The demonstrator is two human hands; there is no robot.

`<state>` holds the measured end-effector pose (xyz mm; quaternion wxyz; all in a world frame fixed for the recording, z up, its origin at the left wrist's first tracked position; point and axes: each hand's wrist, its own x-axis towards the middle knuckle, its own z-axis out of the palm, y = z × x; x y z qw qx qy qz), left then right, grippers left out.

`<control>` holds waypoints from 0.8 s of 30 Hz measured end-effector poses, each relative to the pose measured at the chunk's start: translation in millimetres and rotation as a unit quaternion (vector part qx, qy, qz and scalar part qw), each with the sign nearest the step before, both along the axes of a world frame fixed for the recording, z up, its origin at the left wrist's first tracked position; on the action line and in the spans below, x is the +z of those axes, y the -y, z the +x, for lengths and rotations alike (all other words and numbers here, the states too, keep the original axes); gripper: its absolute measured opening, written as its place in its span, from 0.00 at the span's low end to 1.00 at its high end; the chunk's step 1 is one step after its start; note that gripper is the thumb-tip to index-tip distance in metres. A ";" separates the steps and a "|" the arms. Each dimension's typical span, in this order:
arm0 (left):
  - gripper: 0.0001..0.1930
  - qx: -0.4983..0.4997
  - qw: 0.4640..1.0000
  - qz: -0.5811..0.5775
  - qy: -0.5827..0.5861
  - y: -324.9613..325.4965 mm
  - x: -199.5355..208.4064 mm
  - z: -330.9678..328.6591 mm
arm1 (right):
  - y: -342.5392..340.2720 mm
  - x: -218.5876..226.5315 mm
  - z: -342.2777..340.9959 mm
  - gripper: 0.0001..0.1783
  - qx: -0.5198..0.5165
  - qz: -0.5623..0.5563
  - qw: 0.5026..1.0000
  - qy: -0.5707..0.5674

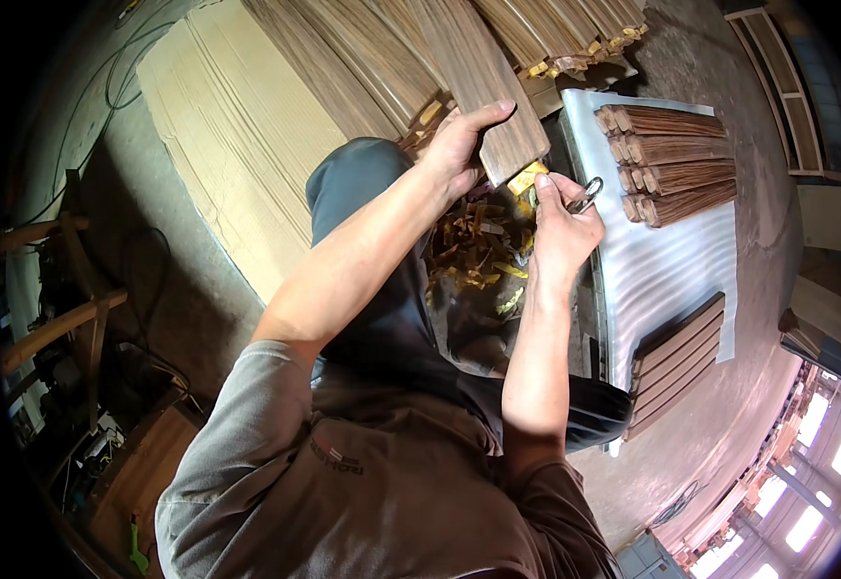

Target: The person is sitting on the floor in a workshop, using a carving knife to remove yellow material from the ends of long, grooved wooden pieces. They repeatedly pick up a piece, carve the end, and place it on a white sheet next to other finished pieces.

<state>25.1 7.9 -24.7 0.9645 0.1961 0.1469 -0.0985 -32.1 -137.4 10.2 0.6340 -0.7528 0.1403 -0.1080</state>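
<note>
A long brown wooden board [474,77] slants toward me, its near end between my hands. My left hand [454,150] is closed around the board's left edge, thumb lying on the top face. At the near end sits a piece of yellow tape [529,178], pinched by the thumb and fingers of my right hand [565,232]. A small metal tool with a dark loop [588,195] also sticks out of the right hand; its other end is hidden by the fingers. Below the hands, many yellow and brown tape scraps [478,236] are heaped on the floor between my legs.
More brown boards [343,72] lie ahead, beside flattened cardboard [228,116] on the left. To the right, bundled wooden slats [676,150] rest on a pale foam sheet [633,280], with a slatted panel [676,362] nearer. A wooden frame [64,299] stands at left.
</note>
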 end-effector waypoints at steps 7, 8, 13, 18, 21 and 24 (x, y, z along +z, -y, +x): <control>0.20 0.008 1.000 -0.003 -0.020 -1.7 15.1 -4.7 | 5.8 -1.8 -0.6 0.06 0.051 0.090 0.994 -0.035; 0.20 0.009 1.000 -0.006 -0.020 -2.3 17.2 -5.3 | 6.9 -0.9 -0.4 0.05 0.069 0.131 0.988 -0.042; 0.19 0.009 0.999 -0.016 -0.029 -3.6 19.2 -3.7 | 6.6 2.8 -21.0 0.02 0.134 -0.097 0.981 0.104; 0.20 0.005 0.999 -0.010 -0.039 0.4 18.7 -4.3 | -3.8 8.4 -27.6 0.03 0.075 -0.026 0.991 0.107; 0.22 -0.001 1.000 -0.004 -0.019 -0.4 7.0 -0.5 | -9.8 7.7 -24.0 0.04 0.058 0.019 0.994 0.087; 0.24 -0.015 1.000 -0.024 -0.005 -1.8 -1.0 0.9 | 4.3 -10.7 -21.7 0.03 0.102 -0.126 0.980 0.119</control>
